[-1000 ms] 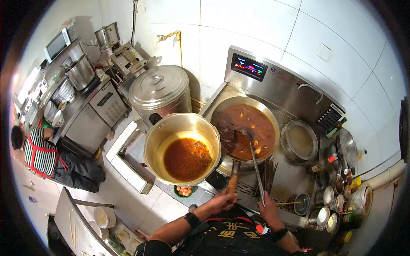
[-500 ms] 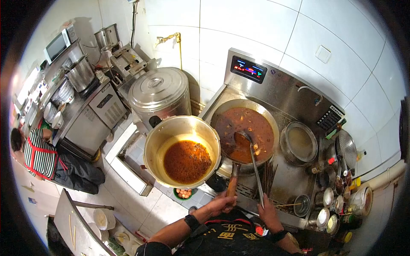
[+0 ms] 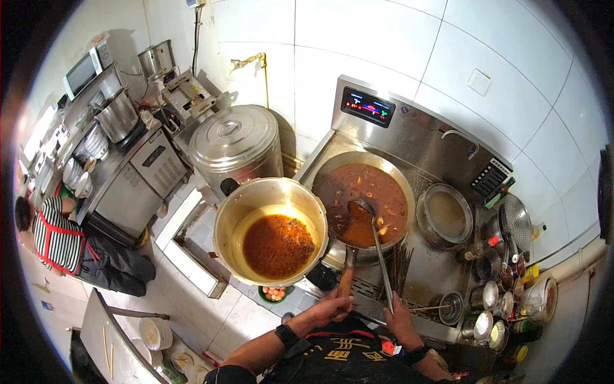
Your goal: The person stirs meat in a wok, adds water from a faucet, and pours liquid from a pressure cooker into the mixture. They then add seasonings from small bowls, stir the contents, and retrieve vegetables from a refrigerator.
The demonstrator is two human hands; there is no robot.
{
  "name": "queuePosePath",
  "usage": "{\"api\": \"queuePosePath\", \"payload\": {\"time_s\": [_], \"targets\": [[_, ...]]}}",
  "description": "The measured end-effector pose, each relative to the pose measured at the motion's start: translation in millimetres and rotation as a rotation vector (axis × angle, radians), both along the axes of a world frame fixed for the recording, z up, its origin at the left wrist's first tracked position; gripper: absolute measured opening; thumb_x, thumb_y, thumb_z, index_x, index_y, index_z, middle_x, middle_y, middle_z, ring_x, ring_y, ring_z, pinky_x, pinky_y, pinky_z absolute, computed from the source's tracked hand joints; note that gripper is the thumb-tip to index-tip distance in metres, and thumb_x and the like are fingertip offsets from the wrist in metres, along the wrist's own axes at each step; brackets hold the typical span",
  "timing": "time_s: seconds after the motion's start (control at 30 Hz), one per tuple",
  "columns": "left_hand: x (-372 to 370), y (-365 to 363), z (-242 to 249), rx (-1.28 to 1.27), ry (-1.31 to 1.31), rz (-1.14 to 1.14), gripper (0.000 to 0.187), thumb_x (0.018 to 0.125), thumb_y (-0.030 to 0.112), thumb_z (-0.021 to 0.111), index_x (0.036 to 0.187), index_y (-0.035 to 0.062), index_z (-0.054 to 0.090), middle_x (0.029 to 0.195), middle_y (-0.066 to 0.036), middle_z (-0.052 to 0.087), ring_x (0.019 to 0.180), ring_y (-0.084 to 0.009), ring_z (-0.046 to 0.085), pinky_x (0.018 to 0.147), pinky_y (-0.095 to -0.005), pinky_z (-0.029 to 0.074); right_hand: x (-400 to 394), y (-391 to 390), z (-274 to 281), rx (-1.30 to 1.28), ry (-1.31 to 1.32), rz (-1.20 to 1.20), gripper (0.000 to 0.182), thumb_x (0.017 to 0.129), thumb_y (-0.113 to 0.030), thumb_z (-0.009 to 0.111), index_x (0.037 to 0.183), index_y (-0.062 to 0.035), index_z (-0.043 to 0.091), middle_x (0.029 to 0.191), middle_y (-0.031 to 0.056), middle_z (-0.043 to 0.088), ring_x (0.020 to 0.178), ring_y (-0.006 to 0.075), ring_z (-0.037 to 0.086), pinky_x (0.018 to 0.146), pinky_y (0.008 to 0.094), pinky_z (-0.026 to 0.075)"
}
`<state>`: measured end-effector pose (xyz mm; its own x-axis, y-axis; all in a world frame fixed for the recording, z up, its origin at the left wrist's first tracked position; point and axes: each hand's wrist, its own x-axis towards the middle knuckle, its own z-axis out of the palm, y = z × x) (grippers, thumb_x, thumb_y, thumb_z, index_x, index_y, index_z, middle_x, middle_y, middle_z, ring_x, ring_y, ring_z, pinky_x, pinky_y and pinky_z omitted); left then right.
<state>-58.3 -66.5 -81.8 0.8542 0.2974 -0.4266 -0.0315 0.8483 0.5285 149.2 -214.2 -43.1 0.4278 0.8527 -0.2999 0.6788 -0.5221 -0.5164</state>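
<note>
My left hand (image 3: pixel 330 309) is closed around the end of the wooden handle of a wok (image 3: pixel 409 192). Dark reddish-brown broth (image 3: pixel 342 192) with pale chunks fills much of the wok, which rests on the stove. In my right hand (image 3: pixel 401 320) is the long handle of a metal ladle (image 3: pixel 382 265). The ladle's bowl dips into the broth, partly under its surface. Left of the wok stands a large deep pot (image 3: pixel 224 238) with a black handle, holding reddish-brown, oily liquid with dark bits at its bottom.
A lidded steel drum (image 3: pixel 233 137) stands behind the pot. Right of the wok are a metal basin (image 3: pixel 451 214), skewers (image 3: pixel 401 265) and several seasoning containers (image 3: pixel 490 294). Eggs (image 3: pixel 274 294) sit in a green bowl below. A person in a striped top (image 3: pixel 57 233) is at far left.
The whole view has shifted slightly. Both hands keep their grips on the wok handle and ladle, and the ladle's bowl stays in the broth with hardly any movement.
</note>
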Motion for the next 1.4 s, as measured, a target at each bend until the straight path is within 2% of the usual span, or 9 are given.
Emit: {"api": "queuePosePath", "payload": {"time_s": [0.07,0.13,0.43,0.83,0.9,1.03,1.17,1.4], "targets": [[0,0,-3,-0.001,0.002,-0.001,0.034,0.095,0.022,0.059,0.12,0.0102,0.039,0.075,-0.002,0.051,0.048,-0.0088,0.042,0.04,-0.0221,0.031,1,-1,-3,-0.04,0.004,-0.013,0.066,0.088,-0.021,0.059,0.143,0.0016,0.032,0.11,0.0324,0.061,0.099,0.047,0.061,0.085,0.0496,0.049],[0,-1,-5,-0.003,0.004,-0.002,0.033,0.096,0.022,0.059,0.12,0.0101,0.039,0.075,-0.002,0.051,0.048,-0.0089,0.042,0.039,-0.0223,0.031,3,-4,-12,0.049,-0.038,0.029,0.066,0.087,-0.021,0.059,0.143,0.0033,0.032,0.11,0.0327,0.061,0.098,0.0468,0.061,0.085,0.0495,0.049],[-1,0,0,-0.002,0.002,-0.029,0.033,0.096,0.022,0.058,0.12,0.0106,0.04,0.076,-0.002,0.052,0.049,-0.009,0.042,0.041,-0.0218,0.031,6,-6,-19,0.095,-0.013,0.039,0.064,0.088,-0.018,0.06,0.141,0.0046,0.033,0.111,0.0322,0.06,0.099,0.0458,0.062,0.085,0.0479,0.05],[-1,-2,5,-0.016,0.034,0.025,0.032,0.095,0.02,0.059,0.118,0.0084,0.04,0.074,-0.003,0.051,0.046,-0.0094,0.04,0.038,-0.0228,0.03,6,-5,-18,0.056,-0.012,0.05,0.063,0.089,-0.019,0.058,0.142,0.0036,0.032,0.11,0.0333,0.06,0.098,0.0469,0.062,0.083,0.0482,0.05],[-2,0,2,-0.015,0.018,-0.004,0.036,0.095,0.022,0.059,0.123,0.0084,0.04,0.077,-0.002,0.053,0.051,-0.0093,0.044,0.042,-0.0209,0.033,5,-4,-14,0.043,-0.008,0.044,0.063,0.089,-0.019,0.059,0.142,0.0036,0.032,0.11,0.0337,0.06,0.098,0.047,0.062,0.083,0.0483,0.05],[-2,-1,-8,-0.024,0.0,-0.004,0.037,0.095,0.022,0.059,0.123,0.0078,0.04,0.077,-0.002,0.053,0.052,-0.0095,0.045,0.042,-0.0211,0.033,5,-5,-17,0.112,-0.005,0.058,0.063,0.089,-0.017,0.059,0.141,0.0042,0.032,0.11,0.0341,0.06,0.098,0.0474,0.061,0.083,0.0485,0.05],[-2,-1,-7,-0.022,0.005,-0.007,0.038,0.095,0.022,0.058,0.124,0.0081,0.039,0.078,-0.002,0.053,0.053,-0.0093,0.045,0.043,-0.0215,0.034,2,-2,-8,0.069,-0.005,0.041,0.062,0.089,-0.016,0.058,0.141,0.0052,0.032,0.11,0.0337,0.06,0.099,0.0472,0.061,0.084,0.0487,0.049],[-3,0,-5,-0.021,-0.001,-0.024,0.037,0.097,0.023,0.057,0.126,0.009,0.038,0.08,-0.002,0.053,0.055,-0.009,0.045,0.045,-0.0213,0.036,3,-3,-9,0.05,0.027,0.037,0.063,0.091,-0.019,0.058,0.143,0.0048,0.03,0.118,0.0321,0.058,0.105,0.0456,0.06,0.089,0.0469,0.048]]}}
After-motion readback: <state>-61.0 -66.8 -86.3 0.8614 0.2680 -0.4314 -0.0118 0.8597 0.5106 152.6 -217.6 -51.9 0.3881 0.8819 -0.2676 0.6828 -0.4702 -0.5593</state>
